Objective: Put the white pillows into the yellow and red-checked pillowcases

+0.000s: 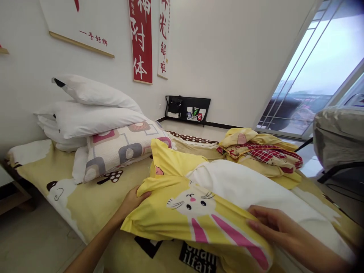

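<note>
On the bed (85,204), a yellow pillowcase (159,214) lay seemingly part-way over a white pillow (239,178), overlap unclear; left hand (133,203) gripped its edge, right hand (277,225) pinched its side. Judged step: casing; next pull called for even tension

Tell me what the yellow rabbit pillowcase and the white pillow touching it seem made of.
Yellow pillowcase: thin woven cloth, perhaps cotton or a blend, with a matte finish; it falls in loose folds and creases. White pillow: smooth, dull fabric cover, likely over soft stuffing, judging by its plump, rounded bulge; the kind of stuffing is hidden.
</note>
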A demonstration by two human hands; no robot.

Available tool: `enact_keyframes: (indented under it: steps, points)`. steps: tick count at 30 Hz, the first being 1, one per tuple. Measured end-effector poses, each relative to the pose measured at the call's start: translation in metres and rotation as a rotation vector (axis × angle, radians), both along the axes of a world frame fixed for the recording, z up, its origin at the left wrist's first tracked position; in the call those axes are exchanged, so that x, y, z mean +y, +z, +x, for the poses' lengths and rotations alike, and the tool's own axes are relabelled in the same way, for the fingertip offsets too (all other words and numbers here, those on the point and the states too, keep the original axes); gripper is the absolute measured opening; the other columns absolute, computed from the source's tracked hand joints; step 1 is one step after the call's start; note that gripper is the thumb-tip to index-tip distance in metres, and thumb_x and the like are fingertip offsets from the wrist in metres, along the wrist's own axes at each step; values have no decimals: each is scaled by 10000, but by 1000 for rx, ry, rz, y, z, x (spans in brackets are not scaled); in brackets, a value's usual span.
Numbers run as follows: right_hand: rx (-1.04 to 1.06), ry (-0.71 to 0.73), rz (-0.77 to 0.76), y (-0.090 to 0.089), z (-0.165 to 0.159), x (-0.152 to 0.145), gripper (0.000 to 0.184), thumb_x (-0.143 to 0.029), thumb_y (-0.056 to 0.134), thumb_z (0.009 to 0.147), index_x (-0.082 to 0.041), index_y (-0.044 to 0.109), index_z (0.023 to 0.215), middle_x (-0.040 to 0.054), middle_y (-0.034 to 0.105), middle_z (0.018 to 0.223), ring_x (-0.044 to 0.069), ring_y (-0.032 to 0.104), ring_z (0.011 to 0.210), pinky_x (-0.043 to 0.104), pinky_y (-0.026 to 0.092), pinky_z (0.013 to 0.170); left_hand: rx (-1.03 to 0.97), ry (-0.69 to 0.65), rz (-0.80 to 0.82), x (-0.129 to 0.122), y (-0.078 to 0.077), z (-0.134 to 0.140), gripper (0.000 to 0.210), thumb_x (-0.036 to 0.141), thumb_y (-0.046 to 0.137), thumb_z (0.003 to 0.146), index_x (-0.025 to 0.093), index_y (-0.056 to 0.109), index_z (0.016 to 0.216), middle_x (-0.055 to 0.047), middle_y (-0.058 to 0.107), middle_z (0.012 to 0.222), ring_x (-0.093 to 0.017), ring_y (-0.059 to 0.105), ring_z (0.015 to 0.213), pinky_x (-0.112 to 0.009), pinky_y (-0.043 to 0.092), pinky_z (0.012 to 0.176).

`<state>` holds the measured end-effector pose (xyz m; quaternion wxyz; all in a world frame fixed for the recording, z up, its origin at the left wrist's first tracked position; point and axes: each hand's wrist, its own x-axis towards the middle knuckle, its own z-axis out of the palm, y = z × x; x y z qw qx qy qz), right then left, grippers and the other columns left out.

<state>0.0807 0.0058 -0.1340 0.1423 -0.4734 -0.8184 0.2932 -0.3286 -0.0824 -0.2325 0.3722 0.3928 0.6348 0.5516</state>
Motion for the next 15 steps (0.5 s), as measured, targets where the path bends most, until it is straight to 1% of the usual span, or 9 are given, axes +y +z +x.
enact_keyframes:
  steps: [1, 3, 5, 6, 8, 9, 11, 13, 15]
  points:
    - [-23, 42, -19, -3, -1, -1, 447, -668, 501, 758, -243, 639, 729, 66, 686, 766, 252, 627, 726, 342, 524, 670, 17, -9, -45, -8, 4, 0, 433, 452, 772, 656, 156, 682, 960, -81, 728, 990, -279, 643, 950, -293, 492, 773]
    - [-114, 132, -27, -11, -3, -3, 404, -616, 470, 801, -250, 602, 690, 74, 677, 744, 250, 614, 691, 352, 506, 642, 3, -69, -211, -27, 11, -1, 407, 488, 737, 694, 164, 688, 935, -84, 729, 984, -271, 648, 951, -286, 498, 760]
    - [-184, 153, 74, -19, -6, -6, 326, -537, 460, 832, -263, 609, 739, 86, 688, 782, 261, 624, 696, 374, 495, 636, -33, -194, -349, -45, 18, 1, 385, 481, 734, 704, 155, 705, 907, -94, 733, 974, -271, 654, 948, -288, 503, 761]
    - [-192, 152, 168, -20, -10, -8, 283, -492, 452, 846, -269, 623, 806, 96, 695, 830, 272, 632, 722, 389, 492, 645, -67, -259, -362, -52, 20, 4, 376, 454, 747, 700, 147, 711, 914, -101, 733, 980, -275, 656, 950, -297, 504, 779]
    - [-142, 172, 435, -20, -27, -19, 243, -394, 440, 868, -265, 621, 966, 122, 687, 962, 297, 638, 821, 422, 482, 694, -222, -345, -284, -59, 23, 14, 389, 379, 773, 686, 143, 701, 986, -105, 726, 1018, -282, 662, 952, -337, 506, 826]
    - [-98, 221, 575, -18, -40, -27, 238, -339, 437, 875, -259, 608, 1020, 129, 674, 1010, 299, 629, 866, 429, 472, 726, -328, -352, -221, -59, 22, 20, 410, 337, 783, 675, 147, 688, 1027, -105, 721, 1039, -283, 665, 951, -359, 506, 847]
    - [-31, 386, 776, -17, -73, -46, 208, -230, 430, 879, -250, 596, 1004, 117, 661, 998, 277, 606, 881, 415, 445, 755, -500, -281, -139, -55, 20, 32, 440, 271, 796, 648, 153, 673, 1053, -100, 722, 1034, -279, 673, 927, -377, 511, 845]
    - [-12, 528, 847, -20, -110, -66, 166, -160, 434, 870, -239, 579, 869, 77, 649, 855, 236, 581, 771, 384, 416, 695, -556, -194, -113, -51, 16, 40, 422, 230, 795, 636, 135, 677, 1030, -84, 734, 974, -279, 676, 906, -355, 519, 807]
    - [-15, 572, 825, -28, -143, -79, 118, -145, 472, 849, -222, 547, 800, 47, 619, 776, 214, 550, 709, 368, 386, 645, -542, -159, -85, -50, 14, 44, 402, 222, 788, 645, 108, 679, 1014, -69, 737, 910, -283, 674, 894, -324, 522, 765]
